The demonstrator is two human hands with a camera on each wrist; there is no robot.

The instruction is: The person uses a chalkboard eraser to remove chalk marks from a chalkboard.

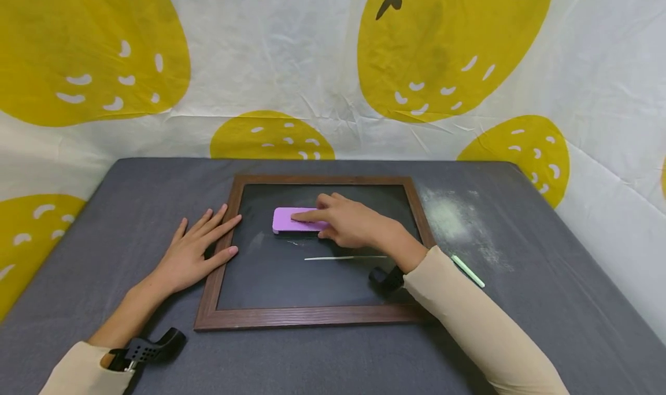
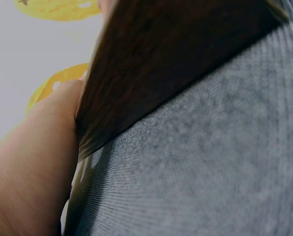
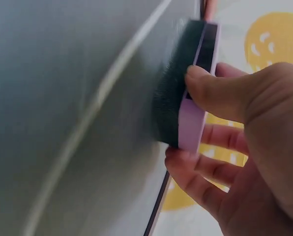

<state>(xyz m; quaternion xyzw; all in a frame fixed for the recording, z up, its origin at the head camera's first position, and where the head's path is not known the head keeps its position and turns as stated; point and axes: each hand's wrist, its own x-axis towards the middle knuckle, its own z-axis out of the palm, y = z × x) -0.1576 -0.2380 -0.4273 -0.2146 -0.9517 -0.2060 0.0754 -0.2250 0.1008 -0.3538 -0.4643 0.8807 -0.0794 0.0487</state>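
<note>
A small chalkboard (image 1: pixel 265 282) with a brown wooden frame (image 1: pixel 312 317) lies on the table. My right hand (image 1: pixel 351 221) grips a purple chalkboard eraser (image 1: pixel 288 218) over the board's upper middle, index finger stretched along its back. In the right wrist view the thumb holds one side of the eraser (image 3: pixel 190 125), whose dark felt (image 3: pixel 172 98) faces the board. Below the eraser runs a white chalk line (image 1: pixel 328 258), partly behind the right wrist. My left hand (image 1: pixel 189 259) rests with spread fingers on the frame's left side, fingertips reaching the inner edge.
Right of the board, a pale green chalk stick (image 1: pixel 468 272) lies near the right forearm. A patch of chalk dust (image 1: pixel 450 218) marks the grey tablecloth (image 1: pixel 312 360). Behind the table hangs a white curtain (image 1: pixel 276 42) with yellow shapes.
</note>
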